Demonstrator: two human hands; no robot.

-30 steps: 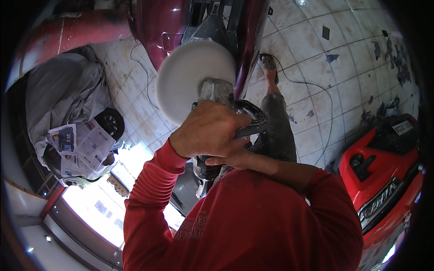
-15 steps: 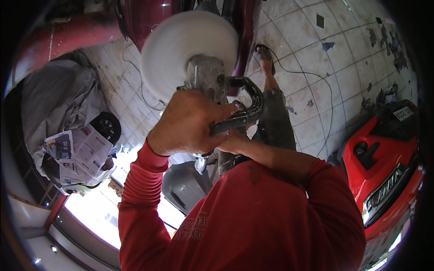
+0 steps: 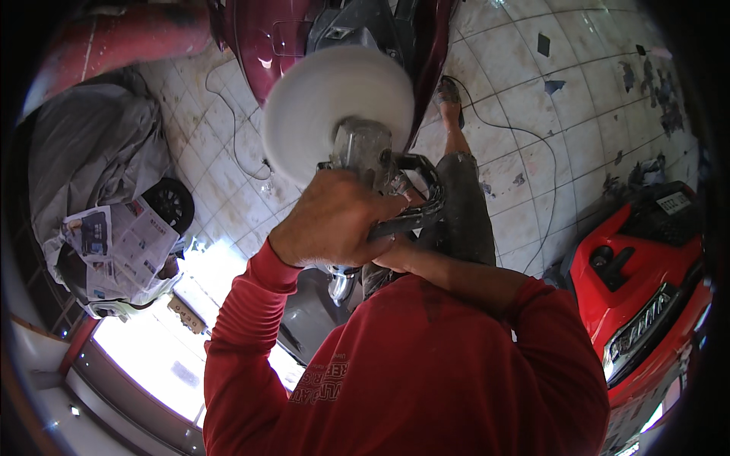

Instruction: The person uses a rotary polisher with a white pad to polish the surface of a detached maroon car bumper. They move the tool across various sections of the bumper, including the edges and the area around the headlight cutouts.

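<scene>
Gripping the polisher [image 3: 363, 146] at 12 o'clock with closed fingers of the left hand [image 3: 327, 220]; resting the right hand [image 3: 393, 255] beside it, toward 4 o'clock, not being able to tell the state of its mostly hidden fingers. Holding the blurred white pad [image 3: 331, 95] in front of maroon bodywork [image 3: 262, 30].

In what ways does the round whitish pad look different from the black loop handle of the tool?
The round pad is whitish; the loop handle is black. The pad is a broad disc, while the handle is a narrower, bent bar. The pad's surface looks smeared, probably from spinning; the handle looks sharper. Both appear to belong to the same power tool.
</scene>
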